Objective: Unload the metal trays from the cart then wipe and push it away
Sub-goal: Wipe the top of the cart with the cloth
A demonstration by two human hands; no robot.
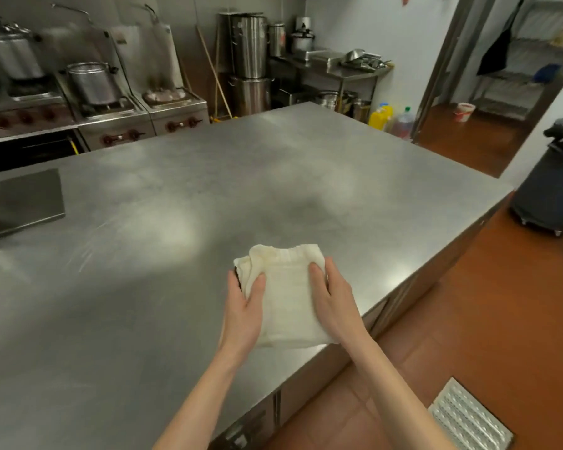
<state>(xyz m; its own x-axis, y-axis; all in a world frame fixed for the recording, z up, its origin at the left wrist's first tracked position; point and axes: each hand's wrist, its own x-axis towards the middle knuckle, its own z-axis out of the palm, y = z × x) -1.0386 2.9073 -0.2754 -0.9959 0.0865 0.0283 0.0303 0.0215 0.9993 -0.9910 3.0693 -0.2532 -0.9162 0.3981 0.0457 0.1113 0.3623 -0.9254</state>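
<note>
A folded off-white cloth (285,297) is held over the near right part of a large steel worktable (208,177). My left hand (244,311) grips its left edge, thumb on top of the fabric. My right hand (330,300) holds the right edge, thumb pressed onto the cloth. A metal tray (22,199) lies on the table at the far left, partly cut off by the frame edge. No cart is in view.
Stoves with large pots (91,82) stand behind the table. Tall stockpots (249,47) and a side counter fill the back corner. A dark wheeled bin (553,183) stands on the red floor at right. A floor grate (468,420) lies near my feet.
</note>
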